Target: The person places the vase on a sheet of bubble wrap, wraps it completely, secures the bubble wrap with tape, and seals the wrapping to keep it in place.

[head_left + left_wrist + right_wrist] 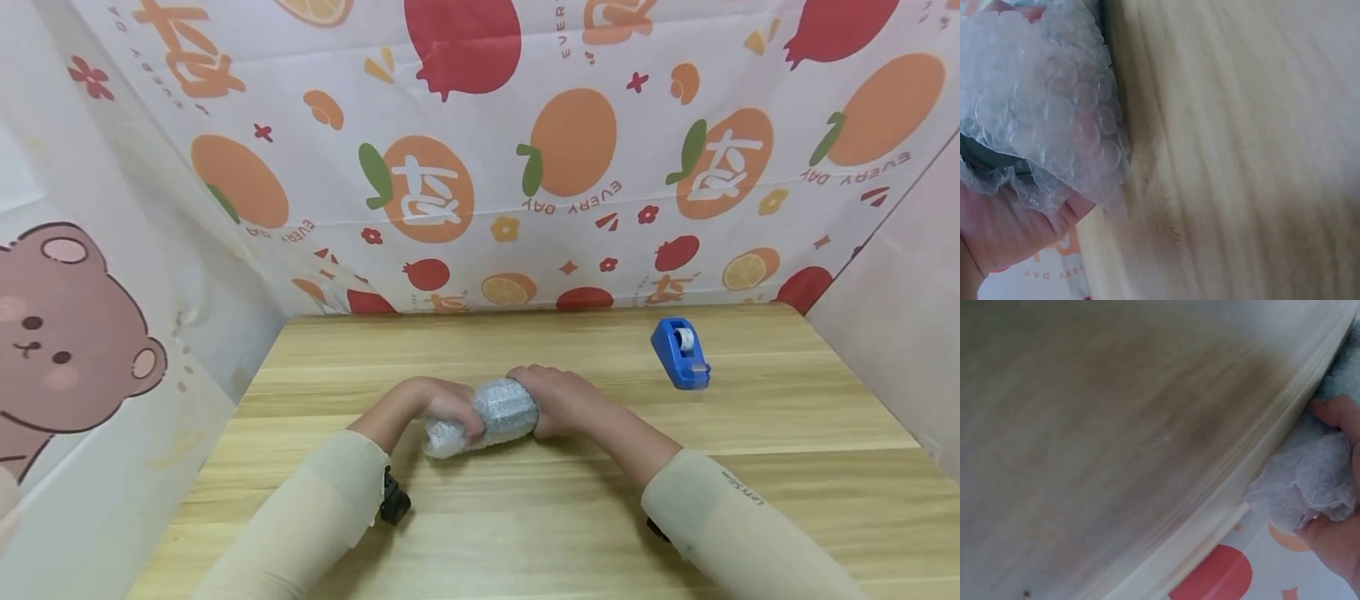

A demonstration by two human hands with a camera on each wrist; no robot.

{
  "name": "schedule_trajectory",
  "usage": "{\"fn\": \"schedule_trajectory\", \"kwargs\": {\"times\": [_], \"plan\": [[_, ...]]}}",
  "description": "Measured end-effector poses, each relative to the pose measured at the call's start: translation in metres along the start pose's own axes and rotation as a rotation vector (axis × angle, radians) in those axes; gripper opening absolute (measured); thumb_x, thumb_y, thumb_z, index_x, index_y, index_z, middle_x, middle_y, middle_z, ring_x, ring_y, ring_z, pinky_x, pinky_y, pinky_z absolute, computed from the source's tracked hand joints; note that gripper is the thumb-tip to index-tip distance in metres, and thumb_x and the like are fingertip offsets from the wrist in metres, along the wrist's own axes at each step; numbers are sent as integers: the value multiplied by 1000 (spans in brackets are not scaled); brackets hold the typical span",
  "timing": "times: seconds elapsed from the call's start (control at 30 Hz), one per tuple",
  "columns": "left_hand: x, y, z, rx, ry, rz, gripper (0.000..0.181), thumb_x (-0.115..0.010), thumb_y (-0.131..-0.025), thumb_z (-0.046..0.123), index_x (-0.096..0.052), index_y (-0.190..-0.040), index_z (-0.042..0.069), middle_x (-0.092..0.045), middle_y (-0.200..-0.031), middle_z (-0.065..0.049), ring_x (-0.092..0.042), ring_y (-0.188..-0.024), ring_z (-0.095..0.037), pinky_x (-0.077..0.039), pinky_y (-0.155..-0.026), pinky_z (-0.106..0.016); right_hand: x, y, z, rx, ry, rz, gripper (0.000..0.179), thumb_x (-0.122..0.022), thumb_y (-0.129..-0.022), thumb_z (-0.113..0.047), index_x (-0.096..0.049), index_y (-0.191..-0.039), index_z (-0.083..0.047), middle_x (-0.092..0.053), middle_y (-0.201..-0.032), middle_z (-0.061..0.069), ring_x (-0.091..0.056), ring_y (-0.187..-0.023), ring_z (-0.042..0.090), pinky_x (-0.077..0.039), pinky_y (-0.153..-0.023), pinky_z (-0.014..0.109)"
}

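A roughly cylindrical bundle in bubble wrap point(506, 410) lies slantwise over the table between my two hands. My left hand point(450, 407) grips its narrower left end, thumb on the near side. In the left wrist view, a dark green surface point(991, 156) shows through an opening in the clear bubble wrap point(1054, 94), with the palm beneath. My right hand point(557, 400) curls round the bundle's right end. The right wrist view has crumpled wrap point(1310, 475) bunched between that hand's thumb and palm. The rest of the wrapped thing is hidden.
A blue tape dispenser point(681, 354) with a roll in it stands at the back right of the wooden table point(540, 533). A fruit-printed cloth point(495, 167) hangs behind the table's far edge. At the left hangs a bear-printed sheet point(82, 333).
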State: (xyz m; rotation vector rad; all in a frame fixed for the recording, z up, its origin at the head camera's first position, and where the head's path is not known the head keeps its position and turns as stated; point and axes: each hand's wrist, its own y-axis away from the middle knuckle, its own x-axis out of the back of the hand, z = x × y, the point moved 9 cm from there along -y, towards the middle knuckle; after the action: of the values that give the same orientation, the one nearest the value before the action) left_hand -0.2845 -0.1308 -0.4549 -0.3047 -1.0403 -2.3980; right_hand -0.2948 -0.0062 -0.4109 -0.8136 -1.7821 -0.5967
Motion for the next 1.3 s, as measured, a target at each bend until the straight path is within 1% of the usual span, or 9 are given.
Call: {"fn": "schedule_trajectory", "kwargs": {"times": [0.17,0.3,0.43,0.57,0.7,0.87,0.93,1.1,1.3], "plan": [[3,2,4,-12,-55,43,35,-65,-62,19,-62,-94,7,-65,-89,-5,-61,-76,-16,-53,-65,-29,2,-2,1,23,-38,-3,80,-89,-57,-11,-53,-128,-23,-62,-112,-7,-59,-100,11,-50,-89,34],[7,10,10,-19,-163,130,32,-69,-66,23,-62,-92,7,-66,-85,-4,-63,-74,-16,-54,-64,-30,0,-4,0,33,-51,-33,78,-88,-58,-10,-52,-126,-23,-61,-110,-8,-58,-97,10,-50,-87,32],[13,27,25,12,-357,283,35,-76,-73,27,-60,-97,7,-65,-88,-3,-62,-79,-17,-53,-70,-34,1,-3,-2,18,-71,-55,76,-87,-58,-8,-52,-123,-24,-61,-109,-9,-58,-96,11,-50,-86,33],[11,43,43,70,-579,420,51,-83,-73,37,-59,-107,6,-64,-97,-4,-61,-91,-22,-52,-79,-44,1,-2,-2,-15,-73,-64,77,-87,-58,-6,-51,-123,-25,-62,-108,-9,-58,-95,11,-50,-85,33],[4,49,47,99,-685,521,67,-87,-67,43,-57,-115,5,-64,-104,-8,-60,-100,-28,-50,-83,-52,1,-1,-1,-37,-81,-80,76,-87,-58,-6,-51,-122,-24,-62,-106,-9,-58,-93,11,-50,-84,33],[7,46,48,34,-843,730,49,-83,-64,31,-58,-99,6,-64,-90,-9,-61,-85,-28,-51,-70,-47,3,0,1,-73,-103,-89,75,-89,-57,-10,-50,-120,-23,-63,-101,-7,-59,-89,12,-49,-81,33],[9,44,48,11,-902,790,42,-81,-64,27,-57,-92,7,-63,-84,-8,-61,-78,-27,-51,-64,-44,3,0,1,-79,-126,-96,75,-90,-56,-12,-50,-119,-22,-63,-99,-6,-59,-87,13,-49,-80,33],[14,41,51,-39,-990,862,29,-80,-68,20,-57,-84,9,-65,-78,-6,-61,-68,-23,-51,-56,-40,0,-2,5,-102,-211,-143,72,-88,-57,-12,-49,-117,-20,-63,-95,-3,-60,-82,15,-50,-76,33],[17,37,53,-79,-1037,871,26,-78,-73,22,-59,-85,9,-67,-79,-6,-62,-68,-22,-52,-55,-39,-5,-4,9,-120,-302,-211,67,-86,-59,-10,-49,-115,-16,-62,-97,0,-61,-84,17,-51,-76,33]]}}
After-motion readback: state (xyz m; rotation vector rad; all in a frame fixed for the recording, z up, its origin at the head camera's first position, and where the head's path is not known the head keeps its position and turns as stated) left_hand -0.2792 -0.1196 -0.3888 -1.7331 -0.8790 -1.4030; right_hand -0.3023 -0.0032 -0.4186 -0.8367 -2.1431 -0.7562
